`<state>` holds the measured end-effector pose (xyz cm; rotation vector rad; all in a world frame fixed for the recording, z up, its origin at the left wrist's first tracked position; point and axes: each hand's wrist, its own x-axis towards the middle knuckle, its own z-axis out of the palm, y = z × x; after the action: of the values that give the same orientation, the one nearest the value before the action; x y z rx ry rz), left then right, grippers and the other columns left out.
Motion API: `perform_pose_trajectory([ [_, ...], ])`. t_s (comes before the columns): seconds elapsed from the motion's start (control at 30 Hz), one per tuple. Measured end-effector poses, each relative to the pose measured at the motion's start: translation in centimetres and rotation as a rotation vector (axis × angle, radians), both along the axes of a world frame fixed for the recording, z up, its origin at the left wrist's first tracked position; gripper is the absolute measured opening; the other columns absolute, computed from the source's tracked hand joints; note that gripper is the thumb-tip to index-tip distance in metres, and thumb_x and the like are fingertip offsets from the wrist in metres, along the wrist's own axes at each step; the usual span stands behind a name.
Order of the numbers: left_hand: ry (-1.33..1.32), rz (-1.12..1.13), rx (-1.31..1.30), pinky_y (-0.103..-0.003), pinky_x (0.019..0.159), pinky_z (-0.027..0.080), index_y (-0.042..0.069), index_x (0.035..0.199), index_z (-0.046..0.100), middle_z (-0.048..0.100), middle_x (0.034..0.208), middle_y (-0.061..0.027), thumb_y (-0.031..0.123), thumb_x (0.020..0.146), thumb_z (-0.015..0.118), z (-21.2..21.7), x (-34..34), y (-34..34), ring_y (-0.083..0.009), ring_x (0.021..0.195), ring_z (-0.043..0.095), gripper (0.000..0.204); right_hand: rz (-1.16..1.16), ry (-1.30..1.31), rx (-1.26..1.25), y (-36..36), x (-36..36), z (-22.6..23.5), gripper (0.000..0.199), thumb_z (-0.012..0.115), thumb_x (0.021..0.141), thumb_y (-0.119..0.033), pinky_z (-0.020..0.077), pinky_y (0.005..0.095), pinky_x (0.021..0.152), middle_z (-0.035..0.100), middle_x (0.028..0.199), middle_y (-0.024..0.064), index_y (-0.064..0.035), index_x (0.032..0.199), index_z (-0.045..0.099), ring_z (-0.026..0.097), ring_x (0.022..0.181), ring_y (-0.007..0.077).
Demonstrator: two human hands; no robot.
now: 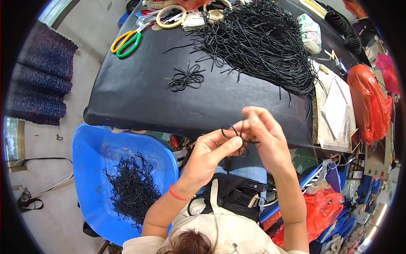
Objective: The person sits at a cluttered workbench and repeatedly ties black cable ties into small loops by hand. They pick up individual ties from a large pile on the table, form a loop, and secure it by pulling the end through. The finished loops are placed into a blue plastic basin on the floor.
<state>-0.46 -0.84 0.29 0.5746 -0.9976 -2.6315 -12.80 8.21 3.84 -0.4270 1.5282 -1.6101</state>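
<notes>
Just past the table's near edge, my left hand [209, 153] pinches a thin black cord [223, 128] between thumb and fingers. A small loop of this cord stands up above the thumb. My right hand [268, 139] meets it from the right, fingers bent and close together at the cord's other side; its fingertips are slightly blurred and partly hide the cord. On the black-covered table [139, 97] lies a small bundle of looped black cords [186, 78]. Farther back is a large heap of loose black cords [258, 46].
A blue tub [169, 163] at lower left holds a tangle of black cords [133, 190]. Scissors with yellow and green handles [129, 43] and a tape roll [171, 17] lie at the back left. White sheets [335, 108] and a red plastic bag [368, 106] are at the right.
</notes>
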Motion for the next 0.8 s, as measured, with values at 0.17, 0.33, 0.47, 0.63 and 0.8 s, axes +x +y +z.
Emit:
perform_pose_trajectory([
  [0.17, 0.017, 0.159, 0.112, -0.025, 0.077, 0.053, 0.000, 0.101, 0.060, 0.064, 0.093, -0.0089, 0.007, 0.087, 0.059, 0.2, -0.9, 0.1, -0.0134, 0.085, 0.063, 0.016, -0.004, 0.144, 0.059, 2.5, 0.6, -1.0, 0.032, 0.047, 0.095, -0.025, 0.0453, 0.0244, 0.077, 0.062, 0.099, 0.0065, 0.0005, 0.113, 0.054, 0.058, 0.088, 0.0106],
  [0.33, -0.048, 0.075, -0.112, -0.026, 0.069, 0.055, -0.002, 0.097, 0.060, 0.066, 0.086, -0.0100, 0.009, 0.085, 0.063, 0.1, -0.6, 0.1, -0.0142, 0.076, 0.065, 0.017, -0.046, 0.213, 0.015, 2.3, 1.3, -0.8, 0.014, 0.061, 0.087, -0.010, 0.0441, 0.0199, 0.069, 0.061, 0.084, 0.0011, 0.0005, 0.096, 0.060, 0.054, 0.076, 0.0055],
  [0.47, -0.129, -0.045, -0.248, -0.025, 0.066, 0.054, -0.001, 0.097, 0.060, 0.065, 0.084, -0.0097, 0.010, 0.086, 0.062, 0.4, -0.2, -0.7, -0.0128, 0.073, 0.063, 0.016, 0.016, 0.208, 0.042, 2.5, 1.1, -0.6, 0.013, 0.060, 0.087, -0.009, 0.0437, 0.0197, 0.067, 0.060, 0.083, 0.0013, 0.0012, 0.094, 0.060, 0.054, 0.074, 0.0058],
  [0.63, -0.138, -0.108, -0.278, -0.022, 0.067, 0.051, -0.002, 0.094, 0.061, 0.063, 0.080, -0.0042, 0.012, 0.087, 0.062, 0.7, 0.1, -0.8, -0.0085, 0.075, 0.060, 0.015, 0.099, 0.332, 0.046, 2.8, 0.9, -0.8, 0.012, 0.058, 0.087, -0.006, 0.0439, 0.0204, 0.068, 0.057, 0.087, 0.0031, 0.0034, 0.095, 0.059, 0.054, 0.079, 0.0072],
  [0.8, -0.137, -0.111, -0.282, -0.022, 0.066, 0.051, -0.001, 0.092, 0.061, 0.062, 0.079, -0.0031, 0.012, 0.087, 0.061, 0.7, 0.2, -0.8, -0.0074, 0.074, 0.059, 0.014, 0.180, 0.401, 0.071, 3.2, 0.4, -0.8, 0.012, 0.058, 0.087, -0.005, 0.0426, 0.0207, 0.067, 0.055, 0.086, 0.0023, 0.0036, 0.096, 0.059, 0.052, 0.078, 0.0072],
])
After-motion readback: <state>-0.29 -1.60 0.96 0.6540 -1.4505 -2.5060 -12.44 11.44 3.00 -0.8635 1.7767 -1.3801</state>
